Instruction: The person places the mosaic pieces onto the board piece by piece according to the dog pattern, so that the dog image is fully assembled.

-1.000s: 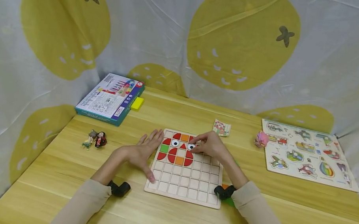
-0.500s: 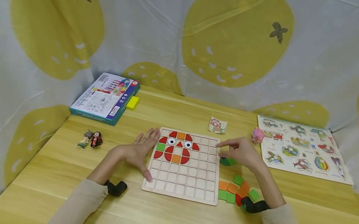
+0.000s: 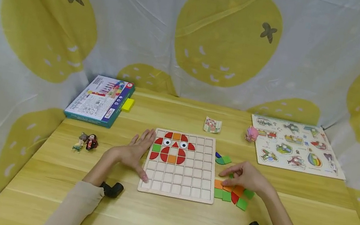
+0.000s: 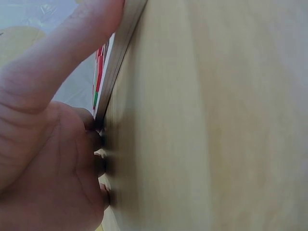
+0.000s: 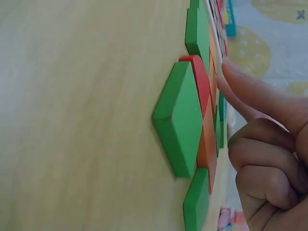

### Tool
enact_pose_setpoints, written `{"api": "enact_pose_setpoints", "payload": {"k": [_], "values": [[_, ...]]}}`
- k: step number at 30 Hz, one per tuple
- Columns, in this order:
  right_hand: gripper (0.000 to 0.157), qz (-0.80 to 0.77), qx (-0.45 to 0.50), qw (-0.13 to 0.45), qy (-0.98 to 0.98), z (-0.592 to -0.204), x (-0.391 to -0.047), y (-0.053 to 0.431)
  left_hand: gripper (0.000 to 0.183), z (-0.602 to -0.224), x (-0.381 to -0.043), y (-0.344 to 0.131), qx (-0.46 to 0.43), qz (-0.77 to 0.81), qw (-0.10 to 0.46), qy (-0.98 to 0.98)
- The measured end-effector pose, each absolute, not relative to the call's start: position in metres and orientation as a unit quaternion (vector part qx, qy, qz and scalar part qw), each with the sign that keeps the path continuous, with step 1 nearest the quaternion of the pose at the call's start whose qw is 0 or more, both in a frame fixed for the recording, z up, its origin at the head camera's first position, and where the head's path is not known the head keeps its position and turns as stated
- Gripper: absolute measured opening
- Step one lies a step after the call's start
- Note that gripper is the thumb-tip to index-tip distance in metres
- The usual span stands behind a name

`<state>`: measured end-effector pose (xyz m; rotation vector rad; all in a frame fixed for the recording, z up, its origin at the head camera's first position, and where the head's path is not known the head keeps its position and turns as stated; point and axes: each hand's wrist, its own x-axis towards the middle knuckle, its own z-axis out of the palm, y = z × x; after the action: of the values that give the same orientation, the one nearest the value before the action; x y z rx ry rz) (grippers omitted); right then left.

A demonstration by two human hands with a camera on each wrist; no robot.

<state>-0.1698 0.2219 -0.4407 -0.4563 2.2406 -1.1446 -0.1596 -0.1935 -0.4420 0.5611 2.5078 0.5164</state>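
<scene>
My left hand [image 3: 134,153] lies spread against the left edge of a wooden grid board [image 3: 177,178], thumb on its lower left corner. Red, orange, green and eye-printed tiles sit in the board's upper left squares. Right of the board my right hand [image 3: 246,178] hovers over loose tiles, thumb tip close above an orange tile [image 3: 219,184]. In the right wrist view its thumb and forefinger point out apart, the other fingers curled, nothing held. Below it lie a green tile [image 5: 180,120] and a red curved piece [image 5: 201,82].
Beyond the board lies a small pattern card [image 3: 212,125]. A picture puzzle board [image 3: 298,149] and a pink figure [image 3: 251,134] are at the back right. Left stand a box [image 3: 99,100], a yellow block [image 3: 128,105] and two small dolls [image 3: 86,142]. Blue and green pieces [image 3: 222,159] lie beside the board.
My right hand has left the eye tile on the board and moved right and nearer to the loose tiles. The left hand keeps its place at the board's edge.
</scene>
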Motion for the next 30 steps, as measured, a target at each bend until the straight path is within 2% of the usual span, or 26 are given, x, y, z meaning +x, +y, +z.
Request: {"api": "enact_pose_setpoints", "payload": {"k": [10, 14, 21, 25, 30], "values": [[0.039, -0.416, -0.114, 0.239, 0.87, -0.443, -0.171, 0.249, 0.153, -0.443, -0.159, -0.197, 0.205, 0.192, 0.253, 0.926], [0.037, -0.41, -0.103, 0.229, 0.877, -0.443, -0.171, 0.255, 0.153, -0.442, -0.159, -0.198, 0.207, 0.19, 0.254, 0.925], [0.029, -0.425, -0.096, 0.245, 0.867, -0.445, -0.175, 0.243, 0.153, -0.44, -0.159, -0.198, 0.208, 0.19, 0.253, 0.925], [0.025, -0.422, -0.094, 0.228, 0.872, -0.444, -0.179, 0.238, 0.153, -0.44, -0.159, -0.198, 0.21, 0.189, 0.25, 0.926], [0.029, -0.415, -0.072, 0.235, 0.876, -0.443, -0.179, 0.24, 0.153, -0.443, -0.16, -0.196, 0.214, 0.187, 0.257, 0.924]]}}
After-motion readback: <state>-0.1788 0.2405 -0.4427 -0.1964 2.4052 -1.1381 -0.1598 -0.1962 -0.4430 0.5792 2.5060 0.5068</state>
